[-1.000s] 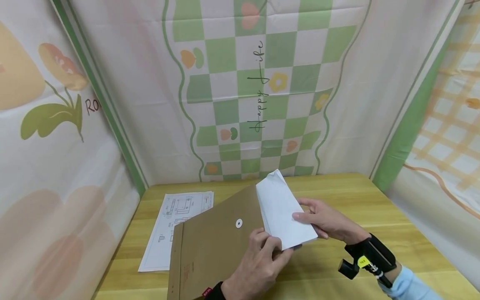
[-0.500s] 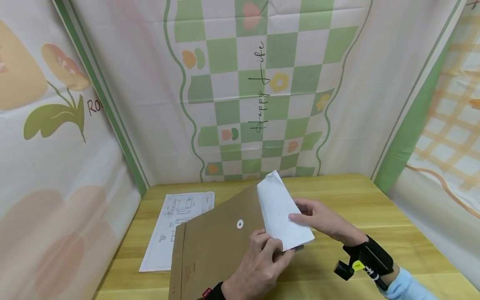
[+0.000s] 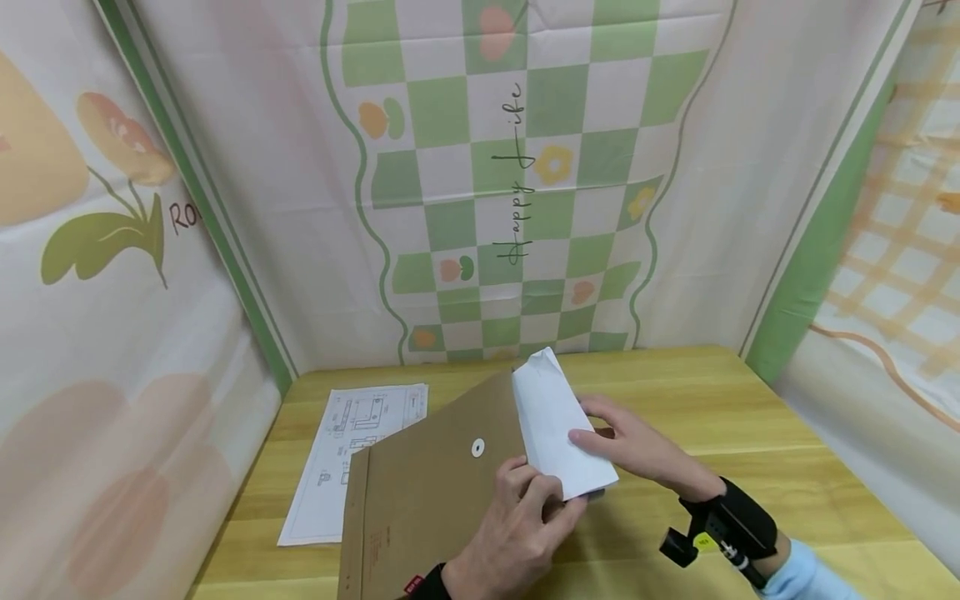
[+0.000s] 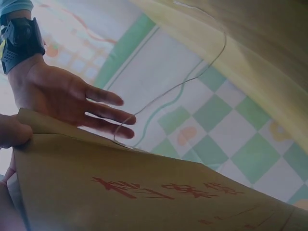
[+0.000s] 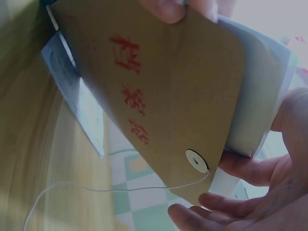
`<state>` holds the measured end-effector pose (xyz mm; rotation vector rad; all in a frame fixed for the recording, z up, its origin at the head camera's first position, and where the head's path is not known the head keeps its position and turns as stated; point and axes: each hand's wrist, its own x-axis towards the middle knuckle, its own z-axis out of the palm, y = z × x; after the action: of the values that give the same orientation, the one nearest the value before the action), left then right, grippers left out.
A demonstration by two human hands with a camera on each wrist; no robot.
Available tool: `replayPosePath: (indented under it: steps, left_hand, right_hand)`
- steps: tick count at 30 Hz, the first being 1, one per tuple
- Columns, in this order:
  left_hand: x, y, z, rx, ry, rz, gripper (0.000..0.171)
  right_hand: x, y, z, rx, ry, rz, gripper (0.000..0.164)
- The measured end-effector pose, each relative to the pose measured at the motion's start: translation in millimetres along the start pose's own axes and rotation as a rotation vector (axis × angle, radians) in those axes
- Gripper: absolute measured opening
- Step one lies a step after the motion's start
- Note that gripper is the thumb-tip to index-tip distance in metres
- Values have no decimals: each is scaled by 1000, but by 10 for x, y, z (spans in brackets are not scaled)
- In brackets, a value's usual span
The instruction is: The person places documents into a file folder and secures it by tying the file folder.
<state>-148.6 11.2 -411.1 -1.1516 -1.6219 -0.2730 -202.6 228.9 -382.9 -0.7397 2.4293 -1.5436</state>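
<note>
In the head view, my left hand [image 3: 517, 529] pinches the right edge of a brown kraft document envelope [image 3: 427, 492], which stands tilted above the table. A bent stack of white papers [image 3: 558, 429] sticks out of its mouth at the right. My right hand [image 3: 637, 446] holds those papers, thumb on the near face and fingers behind. The right wrist view shows the flap with red characters and a white button [image 5: 197, 160]; a thin string [image 5: 130, 190] trails from it. In the left wrist view, right-hand fingers [image 4: 108, 113] extend behind the flap. Something dark grey shows below the papers.
Printed sheets with technical drawings [image 3: 375, 425] lie at the left on the wooden table [image 3: 697, 375], partly covered by the envelope. Patterned curtains [image 3: 525, 183] enclose the table at the back and sides. A black camera band [image 3: 731, 521] is on the right wrist.
My right hand and the papers have shifted left toward the envelope, and less paper sticks out. The left hand and the envelope have stayed nearly in place.
</note>
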Motion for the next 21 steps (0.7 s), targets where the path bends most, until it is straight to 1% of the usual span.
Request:
replayPosePath:
  steps: [2,9,15,21]
  left_hand:
    - [-3,2,-1,6,-2,-4,23]
    - [16,-1,-1,12,21,12,25]
    - [31,4,26,-2,53,28,27]
    - [36,11,35,-6,70,38,25]
  right_hand:
    - [1,-16,21,-6,1,14,37]
    - [12,-68,71,-14,-43,30,40]
    - [27,-78,136,-36,-43,38,37]
    - [38,-104,199,-48,-44,34,34]
